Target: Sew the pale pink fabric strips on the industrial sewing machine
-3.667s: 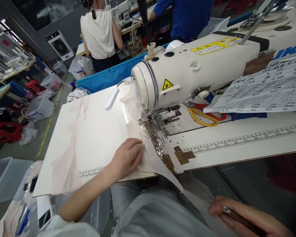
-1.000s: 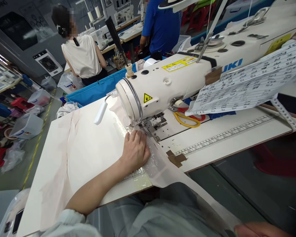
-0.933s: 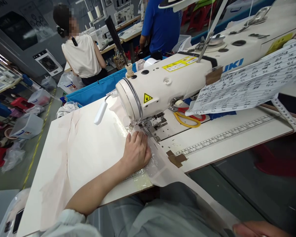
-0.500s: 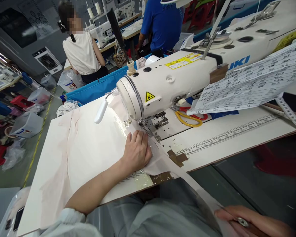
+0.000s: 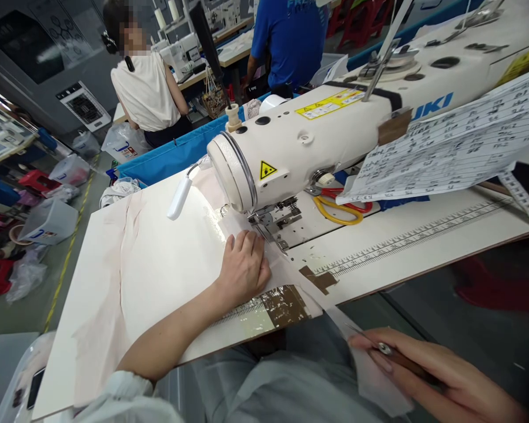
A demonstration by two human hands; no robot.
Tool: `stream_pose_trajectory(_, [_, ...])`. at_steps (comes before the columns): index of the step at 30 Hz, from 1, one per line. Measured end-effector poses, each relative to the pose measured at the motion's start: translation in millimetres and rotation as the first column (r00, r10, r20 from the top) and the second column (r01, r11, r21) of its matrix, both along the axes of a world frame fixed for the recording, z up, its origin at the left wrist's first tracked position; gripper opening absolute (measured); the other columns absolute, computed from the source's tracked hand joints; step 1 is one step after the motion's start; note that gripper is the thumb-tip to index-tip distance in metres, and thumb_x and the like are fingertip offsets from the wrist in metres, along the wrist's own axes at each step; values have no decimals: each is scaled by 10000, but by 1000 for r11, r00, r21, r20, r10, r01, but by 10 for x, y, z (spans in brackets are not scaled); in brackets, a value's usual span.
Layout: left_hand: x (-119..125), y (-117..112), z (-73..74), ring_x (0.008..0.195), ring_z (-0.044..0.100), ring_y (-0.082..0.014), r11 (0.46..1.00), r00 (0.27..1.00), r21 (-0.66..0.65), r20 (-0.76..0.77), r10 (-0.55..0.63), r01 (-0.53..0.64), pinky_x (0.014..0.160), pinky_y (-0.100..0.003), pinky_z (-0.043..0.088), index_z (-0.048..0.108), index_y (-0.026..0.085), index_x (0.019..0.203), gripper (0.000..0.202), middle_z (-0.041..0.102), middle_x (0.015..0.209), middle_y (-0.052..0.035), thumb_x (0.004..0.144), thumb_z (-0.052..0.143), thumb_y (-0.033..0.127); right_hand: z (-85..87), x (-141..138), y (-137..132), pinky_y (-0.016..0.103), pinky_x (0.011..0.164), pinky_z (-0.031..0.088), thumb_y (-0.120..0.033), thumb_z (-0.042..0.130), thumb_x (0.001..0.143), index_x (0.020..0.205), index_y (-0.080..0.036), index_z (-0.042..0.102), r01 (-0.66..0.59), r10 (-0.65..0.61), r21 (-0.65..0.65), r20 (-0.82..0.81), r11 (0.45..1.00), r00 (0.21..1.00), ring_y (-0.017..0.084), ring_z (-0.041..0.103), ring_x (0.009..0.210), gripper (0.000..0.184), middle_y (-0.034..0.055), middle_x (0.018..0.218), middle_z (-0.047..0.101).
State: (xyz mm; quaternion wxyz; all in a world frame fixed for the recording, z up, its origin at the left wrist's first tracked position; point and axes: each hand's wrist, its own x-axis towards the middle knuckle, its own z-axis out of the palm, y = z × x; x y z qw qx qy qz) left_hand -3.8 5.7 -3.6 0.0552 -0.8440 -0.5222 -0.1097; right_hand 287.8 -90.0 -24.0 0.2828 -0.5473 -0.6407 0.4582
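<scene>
My left hand (image 5: pixel 243 267) lies on the sewing table with its fingers curled and pressed onto a strip of thin pale fabric (image 5: pixel 284 271), just in front of the presser foot (image 5: pixel 259 221). The fabric runs under the sewing machine (image 5: pixel 291 153) head and hangs over the table's front edge. My right hand (image 5: pixel 405 355), at lower right, is closed on the hanging end of the strip. It also grips an awl-like tool (image 5: pixel 384 349) with a thin metal point and brown handle. The strip's loose end droops below these fingers.
Scissors (image 5: pixel 339 211) with red and yellow handles lie behind the needle area. A written paper sheet (image 5: pixel 449 141) hangs at right. More pale fabric (image 5: pixel 101 329) lies on the left of the table. A small white lamp (image 5: pixel 180 198) is by the machine head. Two people sit beyond.
My right hand has moved left and up with the strip. The fabric has shifted toward the machine, baring brown tape at the table edge. My left hand has hardly moved.
</scene>
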Motion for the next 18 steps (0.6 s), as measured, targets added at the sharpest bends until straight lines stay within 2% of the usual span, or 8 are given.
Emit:
stream_pose_trajectory(4, [3, -9, 12, 1239, 472, -313, 1000, 1000, -3, -3, 7, -7, 1048, -503, 414, 536, 97, 1298, 405, 552, 1292, -178, 971, 381, 278, 128, -128, 125, 258, 727, 601, -680, 599, 849, 939, -281, 799, -75, 75, -1, -24, 997, 997, 256, 728, 828, 456, 95, 929, 764])
stream_pose_trajectory(9, [2, -12, 20, 1241, 465, -317, 1000, 1000, -5, -19, 6, -6, 1050, -516, 414, 532, 87, 1301, 409, 547, 1294, -185, 979, 371, 281, 243, -221, 233, 245, 711, 595, -656, 561, 891, 992, -240, 777, -182, 181, -22, -16, 983, 983, 251, 725, 851, 479, 94, 954, 766])
stream_pose_trajectory(13, [-2, -5, 6, 1245, 463, -315, 1000, 1000, -1, -17, 10, -11, 1053, -506, 409, 523, 93, 1313, 409, 545, 1297, -180, 984, 366, 277, 300, -307, 280, 244, 726, 588, -640, 548, 908, 1022, -219, 761, -177, 175, -59, -41, 982, 984, 244, 718, 874, 485, 94, 971, 760])
stream_pose_trajectory(18, [3, 0, -1, 1232, 469, -313, 1000, 1000, -4, 1, 17, -17, 1058, -498, 404, 523, 88, 1310, 409, 548, 1284, -177, 984, 364, 277, 231, -400, 343, 261, 761, 586, -602, 549, 912, 1025, -229, 749, -156, 157, 13, -76, 988, 985, 243, 715, 903, 438, 82, 983, 756])
